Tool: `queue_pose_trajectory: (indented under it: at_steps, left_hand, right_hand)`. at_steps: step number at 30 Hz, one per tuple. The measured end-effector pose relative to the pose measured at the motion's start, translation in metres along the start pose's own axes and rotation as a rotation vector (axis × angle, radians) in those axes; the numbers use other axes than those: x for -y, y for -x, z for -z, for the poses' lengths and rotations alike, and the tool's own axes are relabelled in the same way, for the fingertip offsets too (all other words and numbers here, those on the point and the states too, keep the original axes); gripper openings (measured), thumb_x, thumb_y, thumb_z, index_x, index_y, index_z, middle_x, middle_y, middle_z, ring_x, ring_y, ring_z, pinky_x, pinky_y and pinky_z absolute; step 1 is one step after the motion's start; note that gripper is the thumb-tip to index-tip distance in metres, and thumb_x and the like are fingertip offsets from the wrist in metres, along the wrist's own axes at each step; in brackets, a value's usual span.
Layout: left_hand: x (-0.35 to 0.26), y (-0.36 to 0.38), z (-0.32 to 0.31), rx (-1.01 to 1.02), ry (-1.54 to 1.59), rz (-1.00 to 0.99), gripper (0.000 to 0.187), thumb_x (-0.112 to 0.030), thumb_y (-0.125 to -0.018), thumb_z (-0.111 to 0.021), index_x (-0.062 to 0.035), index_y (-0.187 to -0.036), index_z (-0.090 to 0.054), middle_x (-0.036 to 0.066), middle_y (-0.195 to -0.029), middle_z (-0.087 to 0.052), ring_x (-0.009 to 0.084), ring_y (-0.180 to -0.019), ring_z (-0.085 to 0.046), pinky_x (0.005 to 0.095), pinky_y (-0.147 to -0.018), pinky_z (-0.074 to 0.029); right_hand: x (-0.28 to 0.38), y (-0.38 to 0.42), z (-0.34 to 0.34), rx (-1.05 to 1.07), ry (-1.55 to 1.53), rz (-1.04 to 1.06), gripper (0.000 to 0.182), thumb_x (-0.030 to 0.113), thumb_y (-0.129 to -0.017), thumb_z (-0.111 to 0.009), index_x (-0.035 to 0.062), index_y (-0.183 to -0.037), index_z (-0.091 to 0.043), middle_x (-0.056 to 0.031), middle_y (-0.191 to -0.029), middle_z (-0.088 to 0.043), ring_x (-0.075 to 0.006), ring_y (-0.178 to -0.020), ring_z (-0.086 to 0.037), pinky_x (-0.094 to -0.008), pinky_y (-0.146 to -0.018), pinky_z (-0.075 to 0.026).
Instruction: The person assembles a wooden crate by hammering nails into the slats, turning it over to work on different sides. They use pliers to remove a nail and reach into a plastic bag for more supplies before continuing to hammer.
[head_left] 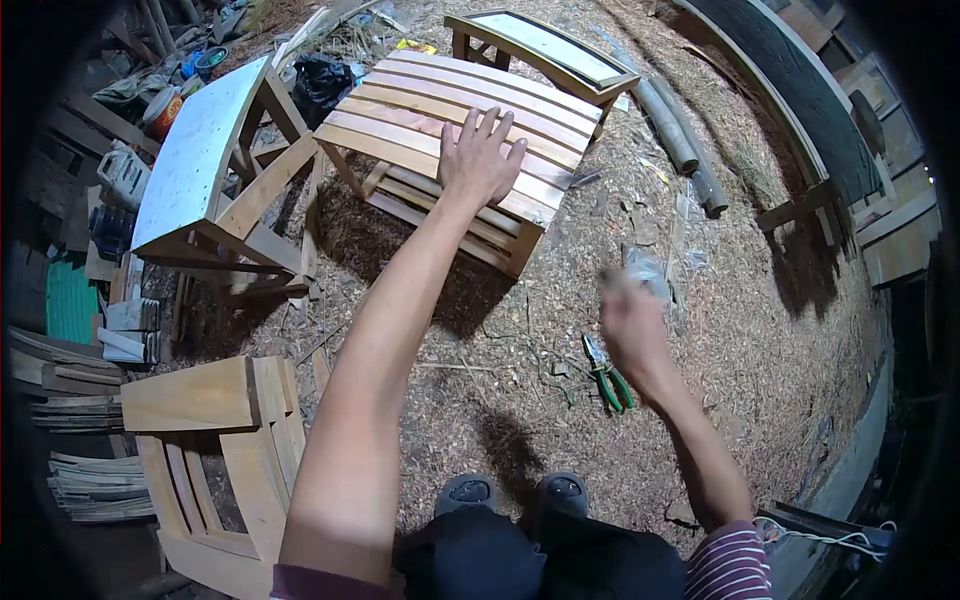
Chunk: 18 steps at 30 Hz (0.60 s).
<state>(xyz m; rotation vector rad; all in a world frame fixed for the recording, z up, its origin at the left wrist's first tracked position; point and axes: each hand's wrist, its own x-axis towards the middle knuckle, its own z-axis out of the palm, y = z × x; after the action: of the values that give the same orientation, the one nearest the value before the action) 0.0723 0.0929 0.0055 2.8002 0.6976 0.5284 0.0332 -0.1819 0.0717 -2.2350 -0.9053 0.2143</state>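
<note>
My left hand [478,160] lies flat with fingers spread on the slatted top of a small wooden table [400,105]. Lower slats form a shelf under that top. Over the floor to the right hovers my right hand [634,325], smeared by motion; its fingers look curled closed, and whatever they may hold cannot be made out. Just below it, a pair of pliers with green handles [608,378] rests on the shavings, apart from the hand.
A white-topped wooden table [195,150] stands at left, another white-topped one [545,48] behind. A wooden frame [205,400] sits front left beside stacked slats [100,485]. Grey tubes [668,125], clear plastic [645,268] and wood shavings lie on the floor. A cable [830,538] is lower right.
</note>
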Motion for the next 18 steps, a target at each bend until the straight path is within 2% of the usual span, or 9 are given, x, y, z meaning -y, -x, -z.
queue_pose_trajectory:
  at_steps: [2, 5, 8, 9, 10, 12, 14, 16, 18]
  left_hand:
    - [-0.002, 0.000, 0.003, 0.008, -0.005, -0.003, 0.058, -0.048, -0.095, -0.030, -0.0185, -0.144, -0.033, 0.003, -0.151, -0.029, 0.0244, -0.141, -0.021, 0.0503, -0.114, -0.012]
    - [0.002, -0.001, -0.002, -0.009, 0.016, -0.005, 0.057, -0.047, -0.095, -0.030, -0.0191, -0.144, -0.034, 0.003, -0.150, -0.030, 0.0245, -0.140, -0.022, 0.0511, -0.113, -0.012]
    - [0.003, -0.002, -0.006, -0.023, 0.007, -0.009, 0.056, -0.046, -0.095, -0.030, -0.0191, -0.144, -0.034, 0.003, -0.150, -0.031, 0.0247, -0.140, -0.023, 0.0518, -0.113, -0.012]
    - [0.001, -0.001, -0.002, -0.002, 0.018, -0.003, 0.056, -0.045, -0.095, -0.030, -0.0187, -0.144, -0.035, 0.003, -0.150, -0.030, 0.0248, -0.140, -0.023, 0.0523, -0.113, -0.012]
    - [0.002, 0.000, -0.001, -0.002, 0.016, -0.002, 0.056, -0.045, -0.095, -0.030, -0.0187, -0.144, -0.035, 0.003, -0.150, -0.030, 0.0248, -0.140, -0.023, 0.0523, -0.113, -0.012]
    - [0.003, -0.001, -0.005, -0.028, 0.029, -0.007, 0.055, -0.044, -0.095, -0.030, -0.0187, -0.143, -0.035, 0.003, -0.150, -0.030, 0.0246, -0.140, -0.023, 0.0521, -0.113, -0.012]
    - [0.003, -0.002, -0.002, -0.011, -0.011, -0.009, 0.054, -0.042, -0.096, -0.029, -0.0188, -0.143, -0.035, 0.002, -0.150, -0.030, 0.0243, -0.140, -0.023, 0.0506, -0.113, -0.014]
    - [0.003, -0.003, -0.007, -0.040, -0.006, -0.016, 0.054, -0.043, -0.095, -0.029, -0.0188, -0.143, -0.036, 0.002, -0.150, -0.031, 0.0245, -0.139, -0.024, 0.0503, -0.113, -0.014]
    - [0.005, -0.001, -0.004, -0.030, -0.004, -0.012, 0.053, -0.042, -0.095, -0.029, -0.0191, -0.143, -0.036, 0.002, -0.149, -0.032, 0.0246, -0.139, -0.024, 0.0503, -0.113, -0.014]
  right_hand:
    - [-0.023, -0.005, -0.007, 0.208, 0.220, -0.154, 0.026, 0.018, -0.098, -0.043, -0.0040, -0.102, -0.057, -0.0171, -0.058, -0.053, -0.0278, -0.052, -0.055, -0.0399, -0.050, -0.041]
    - [0.022, -0.015, 0.029, 0.206, 0.134, -0.212, 0.026, 0.019, -0.098, -0.044, -0.0034, -0.102, -0.058, -0.0163, -0.057, -0.053, -0.0297, -0.050, -0.056, -0.0402, -0.049, -0.041]
    - [0.053, -0.011, 0.043, -0.152, -0.039, 0.017, 0.021, 0.015, -0.096, -0.045, -0.0026, -0.100, -0.057, -0.0123, -0.057, -0.052, -0.0275, -0.048, -0.051, -0.0370, -0.048, -0.040]
    - [0.025, -0.007, 0.025, -0.245, -0.081, 0.086, 0.020, 0.012, -0.095, -0.045, -0.0028, -0.101, -0.057, -0.0129, -0.059, -0.052, -0.0296, -0.050, -0.052, -0.0372, -0.050, -0.041]
    - [0.006, -0.005, 0.000, -0.194, -0.092, 0.183, 0.021, 0.015, -0.096, -0.044, -0.0028, -0.098, -0.056, -0.0178, -0.061, -0.054, -0.0330, -0.053, -0.055, -0.0409, -0.052, -0.042]
    - [-0.024, 0.000, -0.012, 0.202, 0.155, -0.175, 0.024, 0.018, -0.097, -0.044, -0.0023, -0.095, -0.055, -0.0213, -0.062, -0.055, -0.0350, -0.055, -0.056, -0.0435, -0.053, -0.042]
    - [0.015, -0.017, 0.014, 0.212, 0.234, -0.158, 0.026, 0.022, -0.098, -0.045, -0.0024, -0.092, -0.055, -0.0215, -0.061, -0.056, -0.0338, -0.052, -0.055, -0.0441, -0.052, -0.041]
    - [0.041, -0.016, 0.031, 0.163, 0.025, -0.282, 0.025, 0.021, -0.097, -0.047, -0.0027, -0.094, -0.055, -0.0189, -0.059, -0.055, -0.0319, -0.051, -0.054, -0.0424, -0.050, -0.040]
    - [0.050, -0.011, 0.033, -0.137, -0.046, -0.005, 0.023, 0.019, -0.097, -0.046, -0.0010, -0.098, -0.057, -0.0140, -0.055, -0.053, -0.0295, -0.047, -0.052, -0.0384, -0.046, -0.039]
